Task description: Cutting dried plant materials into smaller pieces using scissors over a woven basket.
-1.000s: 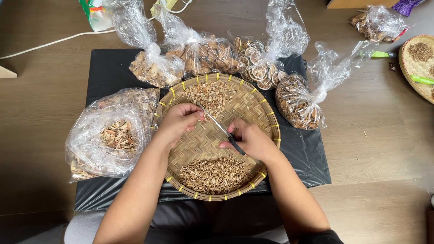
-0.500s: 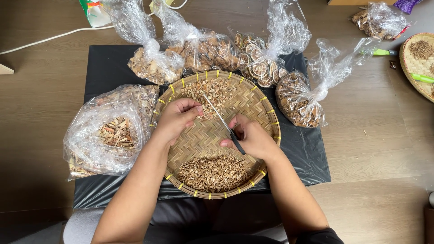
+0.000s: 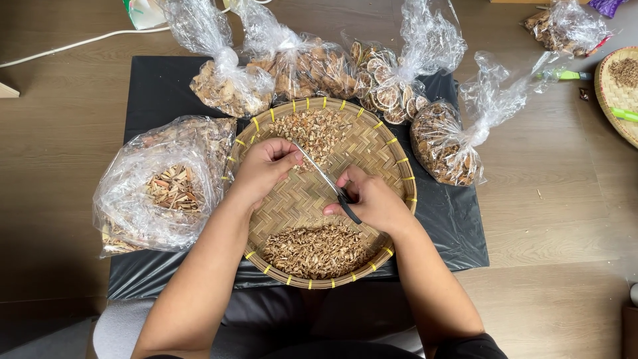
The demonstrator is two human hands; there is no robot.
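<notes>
I see a round tan woven bamboo tray [image 3: 392, 156] with yellow rim ties, black-handled silver scissors [image 3: 330, 184], pale brown chopped bits [image 3: 312, 249], and a black plastic sheet [image 3: 159, 86] on the brown wood floor [image 3: 60, 133].

Clear tied bags [image 3: 445, 139] of dried slices flank a black mat [image 3: 159, 83].

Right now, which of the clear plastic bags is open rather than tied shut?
The big bag of pale wood-like strips left of the woven tray, by the left hand. Its mouth gapes open; the other bags around the tray are knotted at the neck.
</notes>
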